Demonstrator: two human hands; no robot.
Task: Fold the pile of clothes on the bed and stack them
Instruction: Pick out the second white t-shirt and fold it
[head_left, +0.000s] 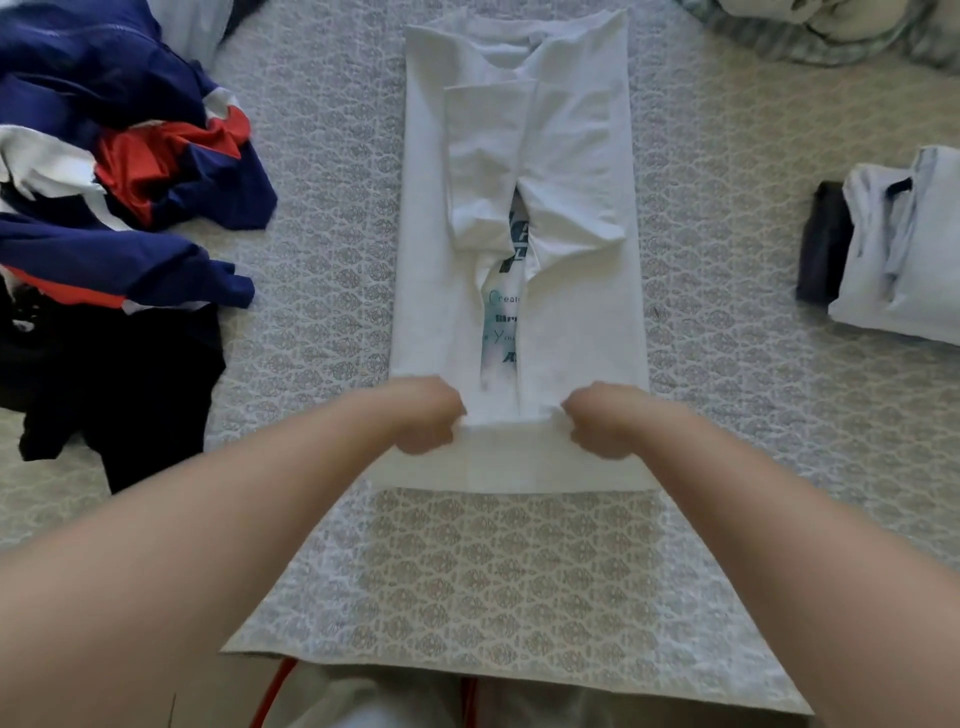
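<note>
A white T-shirt lies lengthwise in the middle of the bed, its sides and sleeves folded inward so a strip of printed lettering shows down the centre. Its bottom hem is turned up toward the collar. My left hand grips the hem fold on the left side, and my right hand grips it on the right. A pile of unfolded clothes in navy, red, white and black lies at the left. A stack of folded clothes, pale blue over a dark piece, sits at the right edge.
The bed has a grey patterned cover, and its near edge runs just below my forearms. A crumpled striped blanket lies at the top right corner. Bare cover shows between the shirt and both clothes heaps.
</note>
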